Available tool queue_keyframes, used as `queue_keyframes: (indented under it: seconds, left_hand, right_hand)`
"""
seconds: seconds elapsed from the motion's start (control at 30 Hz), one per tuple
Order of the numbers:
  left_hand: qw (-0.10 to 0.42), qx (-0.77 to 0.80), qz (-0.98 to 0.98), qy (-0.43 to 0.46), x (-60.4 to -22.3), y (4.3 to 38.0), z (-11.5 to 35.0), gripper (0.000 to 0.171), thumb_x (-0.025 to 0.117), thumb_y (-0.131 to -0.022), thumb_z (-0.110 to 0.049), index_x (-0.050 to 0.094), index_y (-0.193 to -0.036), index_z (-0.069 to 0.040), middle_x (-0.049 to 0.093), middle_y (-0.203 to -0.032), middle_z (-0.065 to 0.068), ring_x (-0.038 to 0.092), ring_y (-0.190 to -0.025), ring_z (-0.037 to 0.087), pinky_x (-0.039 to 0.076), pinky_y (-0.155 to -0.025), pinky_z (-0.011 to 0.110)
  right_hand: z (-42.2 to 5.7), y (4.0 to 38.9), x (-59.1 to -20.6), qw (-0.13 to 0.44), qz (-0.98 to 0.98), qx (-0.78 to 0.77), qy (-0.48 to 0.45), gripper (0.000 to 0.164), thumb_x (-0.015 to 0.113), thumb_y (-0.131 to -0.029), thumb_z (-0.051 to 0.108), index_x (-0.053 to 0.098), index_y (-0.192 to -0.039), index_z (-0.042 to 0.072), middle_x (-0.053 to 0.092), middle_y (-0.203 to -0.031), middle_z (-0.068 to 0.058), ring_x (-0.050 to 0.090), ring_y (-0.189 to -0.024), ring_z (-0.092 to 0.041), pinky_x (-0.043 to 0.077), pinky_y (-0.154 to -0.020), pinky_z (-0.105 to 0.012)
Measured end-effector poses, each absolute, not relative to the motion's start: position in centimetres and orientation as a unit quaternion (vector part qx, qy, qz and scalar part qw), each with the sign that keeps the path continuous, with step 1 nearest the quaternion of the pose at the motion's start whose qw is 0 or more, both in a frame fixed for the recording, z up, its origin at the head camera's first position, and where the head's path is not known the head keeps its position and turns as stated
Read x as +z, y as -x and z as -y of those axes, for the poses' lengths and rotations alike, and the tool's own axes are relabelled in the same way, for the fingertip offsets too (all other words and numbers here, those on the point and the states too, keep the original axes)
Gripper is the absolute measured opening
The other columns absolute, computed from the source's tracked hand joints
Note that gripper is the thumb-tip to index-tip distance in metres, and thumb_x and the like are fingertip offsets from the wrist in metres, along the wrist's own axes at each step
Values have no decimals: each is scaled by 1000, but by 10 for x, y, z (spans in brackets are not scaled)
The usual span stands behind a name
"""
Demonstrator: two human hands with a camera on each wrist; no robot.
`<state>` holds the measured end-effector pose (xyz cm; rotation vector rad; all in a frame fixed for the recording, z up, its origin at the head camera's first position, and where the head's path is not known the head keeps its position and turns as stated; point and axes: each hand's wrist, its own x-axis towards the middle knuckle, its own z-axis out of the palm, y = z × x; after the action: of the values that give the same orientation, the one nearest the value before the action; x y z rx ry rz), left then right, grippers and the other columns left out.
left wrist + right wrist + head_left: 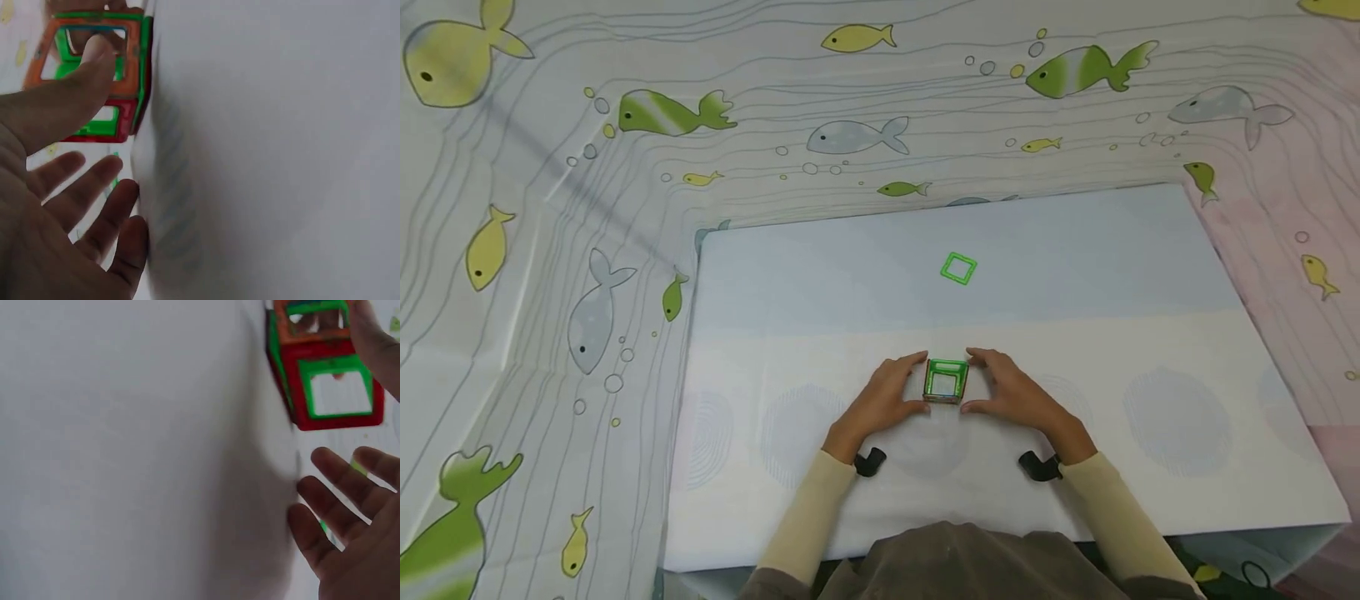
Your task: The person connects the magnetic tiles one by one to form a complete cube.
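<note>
A small cube of see-through magnetic tiles [946, 385] stands on the white table in front of the person, with green, red and orange frames. The left hand [883, 394] curves loosely along its left side, fingers at the back corner and thumb at the front. Mirroring it on the right is the right hand [1018, 394]. In the left wrist view the thumb overlaps the orange tile [133, 59], and the other fingers are spread. The right wrist view shows a red tile [300, 394] and fingers apart from it. Whether either thumb touches the cube I cannot tell.
A single green square tile [958, 268] lies flat farther back on the table [820, 292]. Fish-patterned cloth [760, 83] surrounds the table at the back and sides. Black wrist straps [1037, 467] sit at both wrists.
</note>
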<state>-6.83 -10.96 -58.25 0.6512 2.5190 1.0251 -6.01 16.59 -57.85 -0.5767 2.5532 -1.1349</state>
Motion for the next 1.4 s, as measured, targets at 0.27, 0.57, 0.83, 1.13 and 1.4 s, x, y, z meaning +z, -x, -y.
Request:
queue_keyframes:
  seconds: [0.27,0.57,0.83,1.13,1.4]
  left_hand:
    - [177,299,-893,-287,-586,81,108,93,86,-79,-30,33,-155,-22,55,-143,-4,47,-123,18,34,-95,37]
    - [168,286,-897,-294,-589,83,106,91,85,-80,-32,34,-155,-23,58,-136,-4,48,-118,16,36,-93,36]
    - [168,281,-899,-291,-587,84,104,90,86,-79,-33,35,-153,-23,58,-136,-4,49,-117,18,37,-94,37]
    - [168,284,-901,-281,-588,84,103,89,86,-78,-34,37,-152,-22,61,-133,-3,50,-114,18,38,-94,37]
    - [157,288,-902,-280,-592,86,103,89,87,-77,-36,40,-152,-22,63,-132,-4,51,-107,17,39,-91,35]
  right_hand:
    - [-149,59,-590,96,-908,-325,245,102,91,-67,47,43,-145,3,56,-135,-13,50,-120,-29,40,-103,-49]
    - [-143,59,-592,58,-917,-310,245,85,93,-70,31,49,-137,5,61,-120,-9,52,-109,-27,43,-97,-47]
    - [-144,61,-595,44,-910,-317,265,80,93,-70,27,51,-135,4,62,-116,-7,54,-108,-23,44,-97,-44]
    - [-145,62,-594,58,-899,-335,274,80,91,-73,19,47,-139,1,60,-114,-8,52,-111,-25,47,-98,-43]
    - [-145,62,-593,85,-901,-337,261,84,89,-76,18,43,-144,0,59,-115,-9,52,-113,-26,49,-97,-44]
